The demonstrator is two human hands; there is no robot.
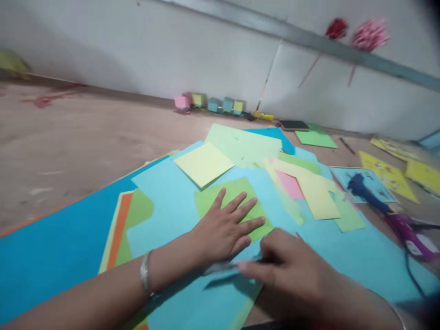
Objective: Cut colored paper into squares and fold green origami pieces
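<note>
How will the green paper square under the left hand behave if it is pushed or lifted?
The green paper square looks thin, so probably light and floppy. It lies on a smooth light blue sheet, so it may slide. The left hand lies flat on it, likely pinning it.

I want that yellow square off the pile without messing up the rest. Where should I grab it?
Judging by its pose, pinch the yellow square at its near corner, coming from the front: that corner seems slightly lifted, casting a shadow on the light blue sheet.
</note>
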